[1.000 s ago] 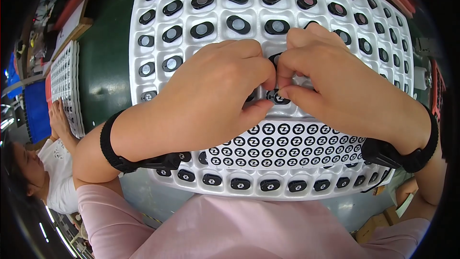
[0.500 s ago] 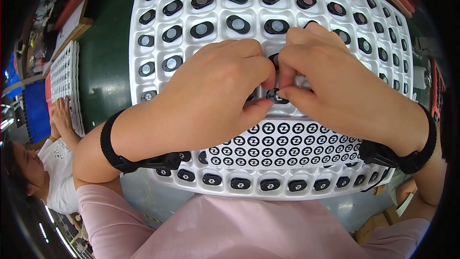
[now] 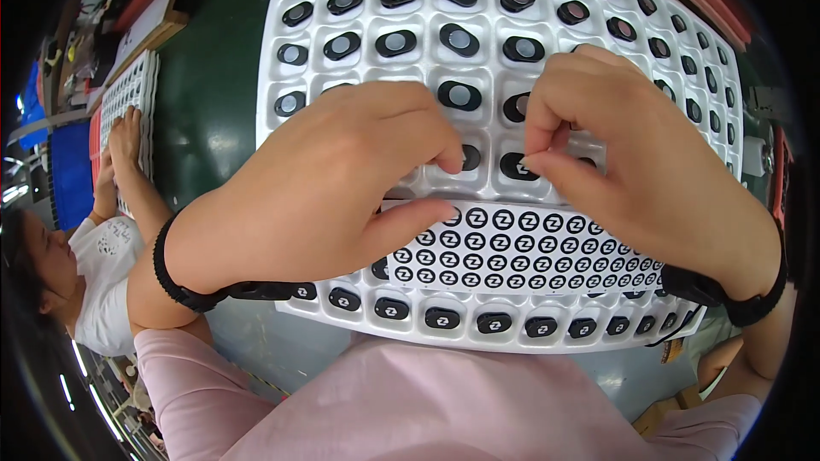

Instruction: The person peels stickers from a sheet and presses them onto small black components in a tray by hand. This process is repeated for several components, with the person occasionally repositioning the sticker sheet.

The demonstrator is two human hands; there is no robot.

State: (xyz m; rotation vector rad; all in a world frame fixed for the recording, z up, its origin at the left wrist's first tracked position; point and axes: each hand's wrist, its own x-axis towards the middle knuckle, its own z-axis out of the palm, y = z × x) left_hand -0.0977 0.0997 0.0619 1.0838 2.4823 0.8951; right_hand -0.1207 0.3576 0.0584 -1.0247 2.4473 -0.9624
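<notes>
A white moulded tray point(image 3: 493, 119) holds rows of small black oval devices, most with a grey or reddish round face. My right hand point(image 3: 611, 132) is closed, its thumb and forefinger pinched at the edge of one black device point(image 3: 512, 166) that bears a white mark. Anything between those fingertips is too small to make out. My left hand point(image 3: 342, 171) hovers left of that device, thumb and forefinger apart with nothing between them. Its thumb tip is at the upper edge of a white sheet of round black stickers point(image 3: 517, 260), which lies across the tray's near part.
Nearest me, a row of devices point(image 3: 442, 318) shows white marks. The tray lies on a dark green table point(image 3: 209, 94). At the left, another person point(image 3: 111, 248) has both hands at a stack of white trays point(image 3: 147, 119). Black bands circle both my wrists.
My left thumb and forefinger have spread apart and drawn back from the marked device. My right hand stays pinched at it. The view has shifted, so the tray appears farther right.
</notes>
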